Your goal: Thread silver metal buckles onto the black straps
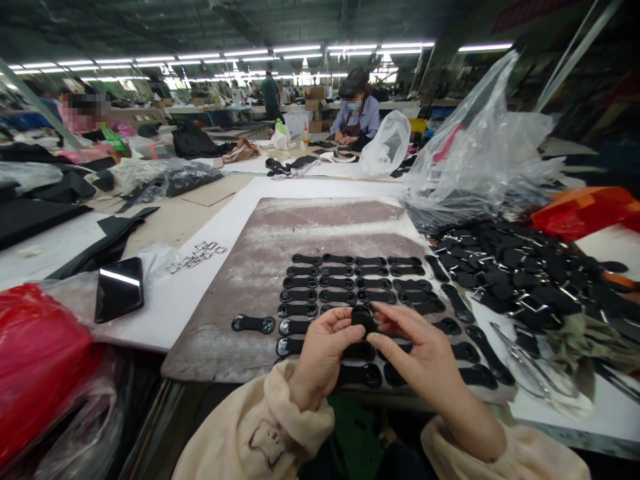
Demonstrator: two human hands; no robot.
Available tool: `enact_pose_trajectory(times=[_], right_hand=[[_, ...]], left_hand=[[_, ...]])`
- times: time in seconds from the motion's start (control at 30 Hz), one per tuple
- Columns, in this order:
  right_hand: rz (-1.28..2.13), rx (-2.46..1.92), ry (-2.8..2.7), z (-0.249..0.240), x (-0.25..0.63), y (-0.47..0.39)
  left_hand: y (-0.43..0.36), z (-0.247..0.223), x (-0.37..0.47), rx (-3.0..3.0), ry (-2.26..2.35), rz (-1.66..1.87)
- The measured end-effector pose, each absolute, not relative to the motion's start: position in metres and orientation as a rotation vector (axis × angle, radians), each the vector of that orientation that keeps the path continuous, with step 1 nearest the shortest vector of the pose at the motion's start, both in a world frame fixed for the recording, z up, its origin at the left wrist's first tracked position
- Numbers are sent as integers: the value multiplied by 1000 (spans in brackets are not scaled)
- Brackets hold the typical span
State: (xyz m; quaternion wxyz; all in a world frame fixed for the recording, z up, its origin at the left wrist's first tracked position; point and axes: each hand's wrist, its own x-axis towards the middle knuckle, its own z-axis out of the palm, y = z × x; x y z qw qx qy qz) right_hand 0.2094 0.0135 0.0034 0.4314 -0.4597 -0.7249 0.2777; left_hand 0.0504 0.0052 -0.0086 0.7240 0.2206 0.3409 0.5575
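Observation:
Above the near part of a worn brown board (215, 353), my left hand (323, 350) pinches a small black tab (364, 320) between thumb and fingers. My right hand (420, 347) closes on the same tab from the other side. The tab looks folded over, its two round ends near each other; fingers hide part of it. Rows of flat black dumbbell-shaped tabs (337, 283) with shiny wet-looking ends lie on the board around and under my hands. One such tab (253, 324) lies apart at the left.
To the right is a heap of black tabs with metal buckles (505, 273), beside scissors (525, 363) and clear plastic bags (465, 160). Leftward lie loose metal rings (197, 257), a phone (119, 290) and a red bag (43, 360). A co-worker (357, 110) sits across the table.

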Motion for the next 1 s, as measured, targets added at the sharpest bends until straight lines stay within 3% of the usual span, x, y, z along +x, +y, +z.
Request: enact_pose_trajectory(times=[1.0], right_hand=[[569, -1155, -1698, -7, 194, 11]], left_hand=[[3, -14, 56, 525, 777, 1326]])
